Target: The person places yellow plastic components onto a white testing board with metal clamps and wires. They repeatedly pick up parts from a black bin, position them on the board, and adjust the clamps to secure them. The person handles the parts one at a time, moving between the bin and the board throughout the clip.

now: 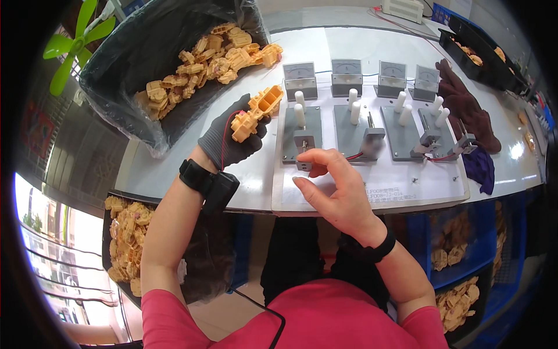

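My left hand [222,136], in a dark grey glove, is closed round a yellow-orange moulded plastic housing [247,123] with open compartments. It holds this up beside the leftmost grey test fixture [311,119], which has two white pegs. A thin red wire runs from the glove to a black box [221,192] strapped on my left wrist. My bare right hand [346,195] is at the fixture's front, thumb and forefinger apart. Its fingertip is at the small grey metal block [303,141]; whether it touches is hard to tell. Nothing shows between those fingers; the other fingers are partly hidden.
Three more pegged fixtures [401,142] stand to the right, with analog meters [347,75] behind. A plastic-lined bin [116,75] of yellow parts is at the back left. Dark cloth [465,104] lies right. More parts [129,232] fill crates below the table.
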`<state>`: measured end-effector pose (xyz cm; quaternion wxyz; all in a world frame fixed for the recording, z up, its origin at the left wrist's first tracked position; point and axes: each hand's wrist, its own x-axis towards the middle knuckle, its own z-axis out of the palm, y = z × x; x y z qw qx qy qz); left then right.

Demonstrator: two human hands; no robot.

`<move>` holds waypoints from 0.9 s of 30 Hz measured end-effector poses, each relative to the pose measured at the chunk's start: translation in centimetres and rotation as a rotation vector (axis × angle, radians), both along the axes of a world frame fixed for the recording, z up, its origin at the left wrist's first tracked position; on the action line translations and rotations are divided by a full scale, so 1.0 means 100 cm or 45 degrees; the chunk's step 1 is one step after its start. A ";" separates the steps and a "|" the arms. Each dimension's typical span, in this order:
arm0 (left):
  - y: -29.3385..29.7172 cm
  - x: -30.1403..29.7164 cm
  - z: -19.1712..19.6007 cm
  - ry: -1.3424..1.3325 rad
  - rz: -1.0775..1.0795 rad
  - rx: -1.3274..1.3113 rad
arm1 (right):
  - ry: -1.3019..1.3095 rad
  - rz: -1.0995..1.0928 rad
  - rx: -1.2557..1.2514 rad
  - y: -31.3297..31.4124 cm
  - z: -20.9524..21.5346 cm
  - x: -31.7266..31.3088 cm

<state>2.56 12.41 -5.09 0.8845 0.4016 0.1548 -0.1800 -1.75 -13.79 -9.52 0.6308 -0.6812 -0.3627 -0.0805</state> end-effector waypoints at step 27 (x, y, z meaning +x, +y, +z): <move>-0.001 0.033 0.017 0.243 -0.003 0.103 | -0.139 -0.045 0.084 0.000 -0.004 0.002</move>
